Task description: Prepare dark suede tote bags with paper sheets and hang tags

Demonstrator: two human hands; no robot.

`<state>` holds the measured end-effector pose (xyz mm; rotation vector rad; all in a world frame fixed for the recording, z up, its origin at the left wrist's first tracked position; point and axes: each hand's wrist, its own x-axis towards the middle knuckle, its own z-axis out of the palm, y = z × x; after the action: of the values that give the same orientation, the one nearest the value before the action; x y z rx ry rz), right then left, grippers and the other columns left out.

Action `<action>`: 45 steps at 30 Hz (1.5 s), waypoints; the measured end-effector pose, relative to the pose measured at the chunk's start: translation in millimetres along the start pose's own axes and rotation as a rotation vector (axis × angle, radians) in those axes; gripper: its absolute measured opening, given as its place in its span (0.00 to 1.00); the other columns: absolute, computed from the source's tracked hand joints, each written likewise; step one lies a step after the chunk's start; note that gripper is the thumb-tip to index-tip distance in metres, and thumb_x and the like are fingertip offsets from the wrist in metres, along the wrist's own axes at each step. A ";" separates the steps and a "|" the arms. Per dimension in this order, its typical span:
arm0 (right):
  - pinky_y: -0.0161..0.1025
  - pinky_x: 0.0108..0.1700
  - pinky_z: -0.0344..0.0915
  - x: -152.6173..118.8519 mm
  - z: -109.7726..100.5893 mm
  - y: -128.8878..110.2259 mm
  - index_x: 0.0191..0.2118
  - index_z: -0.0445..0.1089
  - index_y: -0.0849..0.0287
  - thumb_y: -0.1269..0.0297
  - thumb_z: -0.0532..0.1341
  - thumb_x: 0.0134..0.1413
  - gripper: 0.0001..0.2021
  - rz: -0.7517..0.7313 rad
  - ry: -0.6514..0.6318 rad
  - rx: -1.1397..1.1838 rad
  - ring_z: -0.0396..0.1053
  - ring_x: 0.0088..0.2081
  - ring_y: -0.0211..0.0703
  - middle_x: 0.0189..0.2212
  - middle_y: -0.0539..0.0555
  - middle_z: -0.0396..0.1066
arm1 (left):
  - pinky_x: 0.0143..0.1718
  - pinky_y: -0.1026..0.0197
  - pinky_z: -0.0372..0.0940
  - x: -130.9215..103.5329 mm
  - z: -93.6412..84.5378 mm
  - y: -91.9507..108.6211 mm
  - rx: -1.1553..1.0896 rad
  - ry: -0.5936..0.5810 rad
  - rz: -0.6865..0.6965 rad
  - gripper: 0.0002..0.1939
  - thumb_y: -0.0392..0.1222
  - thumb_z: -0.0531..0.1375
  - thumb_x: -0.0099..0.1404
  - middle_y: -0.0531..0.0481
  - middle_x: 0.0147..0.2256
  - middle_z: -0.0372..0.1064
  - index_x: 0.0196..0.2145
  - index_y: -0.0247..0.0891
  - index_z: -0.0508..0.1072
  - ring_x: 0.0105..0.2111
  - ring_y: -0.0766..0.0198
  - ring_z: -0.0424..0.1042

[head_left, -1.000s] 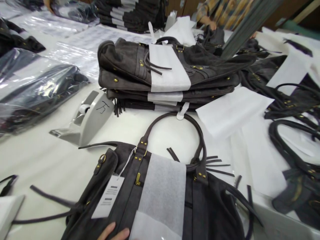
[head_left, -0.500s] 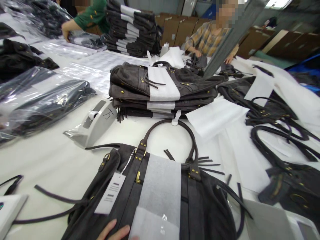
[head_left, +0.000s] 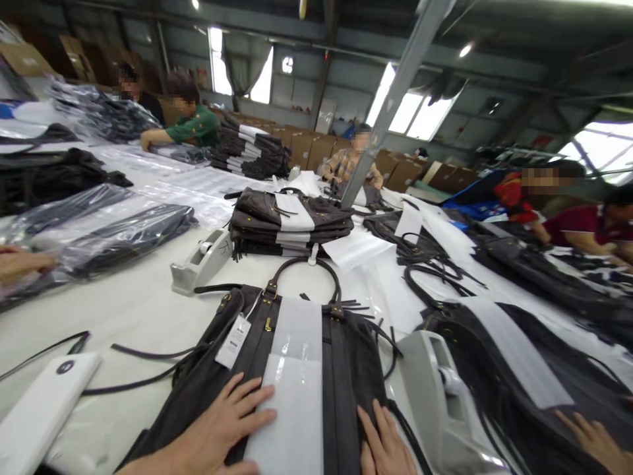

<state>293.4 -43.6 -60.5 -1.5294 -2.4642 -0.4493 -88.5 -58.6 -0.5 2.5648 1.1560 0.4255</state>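
Note:
A dark grey handbag point(head_left: 341, 356) lies flat in front of me, its looped handle pointing away. Down its middle runs a white paper band point(head_left: 297, 343), with clear tape shining on it. My left hand point(head_left: 230, 422) rests on the bag with fingers spread, fingertips at the band's left edge. On the bag's right side lies my right hand point(head_left: 383, 439), fingers stretched out, holding nothing. A white hang tag point(head_left: 233, 342) hangs by a string at the bag's left handle fitting.
Tape dispensers stand beyond the bag's left point(head_left: 205, 260) and at its right point(head_left: 440, 389). Behind is a bag stack point(head_left: 291, 224). A white device point(head_left: 54, 402) lies left. Co-workers' hands show at the left edge point(head_left: 22, 264) and lower right point(head_left: 596, 439). A metal post point(head_left: 390, 105) rises beyond.
The view has tilted up and back, showing more of the room. Both my hands now show on the bag; before, only a few fingertips were visible. Other people's hands have entered at both sides.

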 end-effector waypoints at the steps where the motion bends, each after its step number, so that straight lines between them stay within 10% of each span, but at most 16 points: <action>1: 0.46 0.50 0.67 2.7 -8.2 -6.8 0.61 0.58 0.53 0.63 0.51 0.57 0.25 0.056 -0.021 0.015 0.59 0.60 0.53 0.62 0.56 0.56 | 0.61 0.41 0.51 -2.3 -1.2 2.3 -0.020 -0.010 -0.004 0.35 0.55 0.58 0.62 0.48 0.64 0.51 0.64 0.54 0.50 0.62 0.53 0.53; 7: 0.49 0.59 0.58 11.7 -48.3 -40.3 0.57 0.65 0.52 0.64 0.48 0.59 0.22 0.343 -0.114 0.179 0.55 0.62 0.49 0.61 0.52 0.58 | 0.63 0.41 0.46 -14.0 20.9 2.2 -0.155 0.095 -0.136 0.28 0.51 0.52 0.67 0.45 0.65 0.48 0.63 0.49 0.53 0.64 0.54 0.49; 13: 0.46 0.61 0.55 6.0 -60.0 -49.1 0.56 0.67 0.58 0.66 0.48 0.59 0.21 0.396 -0.048 0.301 0.53 0.63 0.47 0.60 0.55 0.60 | 0.47 0.59 0.65 1.8 22.8 9.9 -0.441 0.326 -0.536 0.28 0.51 0.51 0.65 0.45 0.41 0.73 0.58 0.34 0.61 0.40 0.59 0.72; 18: 0.45 0.61 0.53 1.5 -61.8 -53.7 0.55 0.67 0.60 0.66 0.49 0.60 0.20 0.423 0.006 0.359 0.54 0.62 0.47 0.59 0.58 0.61 | 0.31 0.61 0.63 24.8 10.8 27.8 -0.578 0.157 -0.857 0.32 0.49 0.58 0.57 0.52 0.23 0.68 0.54 0.25 0.62 0.28 0.59 0.71; 25: 0.43 0.59 0.54 -8.5 -68.0 -50.8 0.57 0.62 0.68 0.64 0.48 0.59 0.23 0.674 0.163 0.405 0.59 0.58 0.51 0.58 0.66 0.60 | 0.17 0.66 0.53 26.1 5.3 48.0 -0.755 -0.018 -0.887 0.23 0.58 0.64 0.49 0.54 0.20 0.62 0.32 0.34 0.70 0.18 0.67 0.61; 31: 0.46 0.47 0.64 -17.4 -70.5 -43.4 0.60 0.57 0.64 0.55 0.48 0.59 0.27 0.896 -0.003 0.459 0.70 0.47 0.54 0.46 0.66 0.71 | 0.15 0.67 0.46 25.2 5.7 51.1 -0.812 -0.055 -0.877 0.16 0.51 0.64 0.51 0.58 0.17 0.56 0.26 0.35 0.66 0.15 0.72 0.52; 45: 0.41 0.46 0.65 -2.3 -74.2 -8.3 0.43 0.74 0.62 0.62 0.47 0.60 0.20 0.722 -0.091 0.492 0.73 0.44 0.52 0.39 0.61 0.76 | 0.16 0.65 0.54 21.2 14.1 43.7 -0.624 0.056 -0.987 0.09 0.43 0.62 0.52 0.57 0.16 0.57 0.25 0.36 0.66 0.15 0.68 0.57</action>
<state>288.0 -75.8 6.7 -2.0408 -1.6907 0.3302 -40.3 -72.3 6.4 1.2617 1.7622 0.4873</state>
